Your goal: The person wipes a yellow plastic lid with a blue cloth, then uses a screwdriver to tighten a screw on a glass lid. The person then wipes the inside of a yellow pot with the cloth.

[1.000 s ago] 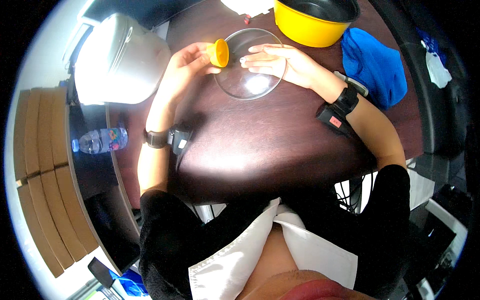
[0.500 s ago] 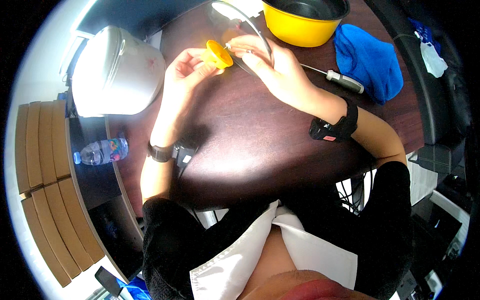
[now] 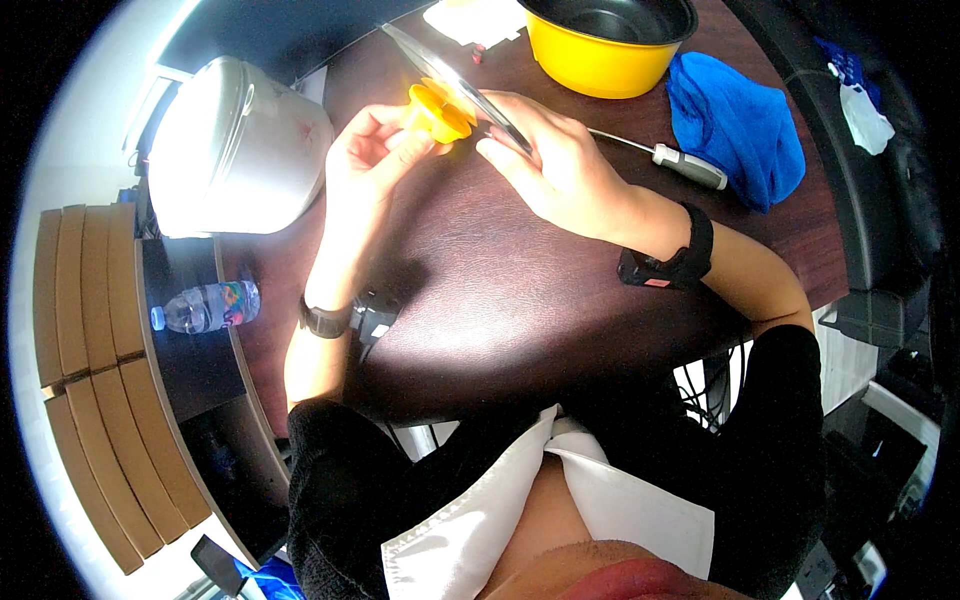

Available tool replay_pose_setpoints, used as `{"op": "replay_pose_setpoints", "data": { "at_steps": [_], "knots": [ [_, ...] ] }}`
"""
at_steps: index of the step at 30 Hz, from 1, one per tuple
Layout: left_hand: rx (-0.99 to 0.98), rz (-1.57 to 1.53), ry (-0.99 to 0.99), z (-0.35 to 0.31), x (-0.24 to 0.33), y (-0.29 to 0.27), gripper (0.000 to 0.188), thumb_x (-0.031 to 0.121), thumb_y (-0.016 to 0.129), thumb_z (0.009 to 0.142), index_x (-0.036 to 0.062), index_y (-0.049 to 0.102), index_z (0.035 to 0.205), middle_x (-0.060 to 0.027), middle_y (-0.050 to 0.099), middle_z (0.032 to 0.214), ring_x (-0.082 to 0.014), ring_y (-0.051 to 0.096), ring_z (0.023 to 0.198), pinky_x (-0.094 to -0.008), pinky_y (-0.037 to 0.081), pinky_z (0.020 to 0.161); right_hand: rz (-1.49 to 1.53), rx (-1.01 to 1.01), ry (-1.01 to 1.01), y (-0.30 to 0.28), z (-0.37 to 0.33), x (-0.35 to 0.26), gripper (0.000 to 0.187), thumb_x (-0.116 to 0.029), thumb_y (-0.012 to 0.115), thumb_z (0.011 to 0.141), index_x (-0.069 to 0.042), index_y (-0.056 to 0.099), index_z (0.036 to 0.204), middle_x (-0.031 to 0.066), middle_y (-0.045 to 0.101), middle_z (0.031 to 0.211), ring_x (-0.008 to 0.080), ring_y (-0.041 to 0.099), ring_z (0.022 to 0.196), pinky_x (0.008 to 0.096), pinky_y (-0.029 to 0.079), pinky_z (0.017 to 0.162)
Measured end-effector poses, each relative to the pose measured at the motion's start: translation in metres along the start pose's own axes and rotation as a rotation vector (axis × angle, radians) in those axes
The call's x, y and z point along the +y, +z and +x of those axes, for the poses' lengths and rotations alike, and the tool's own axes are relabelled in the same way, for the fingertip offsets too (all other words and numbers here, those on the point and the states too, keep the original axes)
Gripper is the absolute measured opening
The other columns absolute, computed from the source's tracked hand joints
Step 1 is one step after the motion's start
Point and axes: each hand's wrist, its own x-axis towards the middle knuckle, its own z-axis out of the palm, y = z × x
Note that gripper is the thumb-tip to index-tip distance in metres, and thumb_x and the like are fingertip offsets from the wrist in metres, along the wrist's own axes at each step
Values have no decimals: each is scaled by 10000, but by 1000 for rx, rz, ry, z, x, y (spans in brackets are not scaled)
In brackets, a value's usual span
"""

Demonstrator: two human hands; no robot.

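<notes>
My left hand (image 3: 375, 150) pinches a yellow lid knob (image 3: 436, 112) between thumb and fingers. My right hand (image 3: 560, 160) grips a pot lid (image 3: 455, 85) by its metal rim; the lid stands nearly edge-on, tilted. The knob is close against the lid's face, though I cannot tell whether the two are joined. Right of my right hand lies a screwdriver (image 3: 690, 166) with a grey and black handle, its shaft partly hidden behind the hand. Beyond is a yellow pot (image 3: 600, 62) with a dark inside.
A blue cloth (image 3: 740, 130) lies crumpled at the right edge of the brown table (image 3: 520, 290). A white appliance (image 3: 240, 150) stands at the left. A plastic bottle (image 3: 205, 307) lies below it, near cardboard boxes (image 3: 85, 290). White paper (image 3: 470, 18) is at the far edge.
My right hand has turned the lid from facing me at a slant to nearly edge-on. The knob, in my left hand, has shifted only slightly.
</notes>
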Motion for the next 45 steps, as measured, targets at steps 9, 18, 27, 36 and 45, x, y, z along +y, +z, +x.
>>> {"op": "replay_pose_setpoints", "data": {
  "at_steps": [9, 18, 27, 36, 45],
  "knots": [
    [13, 22, 39, -3, 0, 0, 212, 42, 603, 917, -53, 541, 1096, -159, 652, 1048, -222, 657, 956, -380, 535, 913, -11, 6, -48, -1, 1, -4, 388, 4, 638, 817, -5, 532, 1191, 198, 604, 1147, 356, 602, 1073, 412, 496, 923],
    [77, 67, 77, -6, 3, 3, 236, 13, 680, 864, -9, 580, 1076, -100, 668, 1035, -130, 640, 954, -253, 497, 881, -45, 29, -94, -2, 1, -7, 442, 22, 662, 785, -4, 531, 1206, 191, 599, 1172, 342, 592, 1108, 404, 487, 954],
    [85, 47, 89, -7, 2, 1, 237, 1, 682, 858, -6, 579, 1071, -96, 668, 1038, -126, 641, 950, -247, 495, 885, -78, 44, -142, -1, 1, -4, 467, 23, 676, 767, -12, 532, 1209, 181, 596, 1186, 335, 586, 1122, 404, 485, 961],
    [69, 40, 88, -8, 3, 3, 226, 4, 675, 864, 2, 577, 1067, -100, 671, 1031, -126, 637, 955, -242, 494, 873, -77, 36, -140, 0, 0, -5, 470, 34, 673, 757, -8, 536, 1205, 177, 600, 1180, 341, 584, 1120, 406, 483, 962],
    [163, 123, 178, -15, 11, 18, 219, -32, 675, 850, 8, 563, 1035, -98, 662, 1028, -136, 632, 958, -263, 500, 875, -111, -33, -209, -1, 1, -1, 474, 25, 680, 754, 2, 537, 1206, 163, 577, 1237, 322, 551, 1177, 397, 460, 1000]
  ]
}}
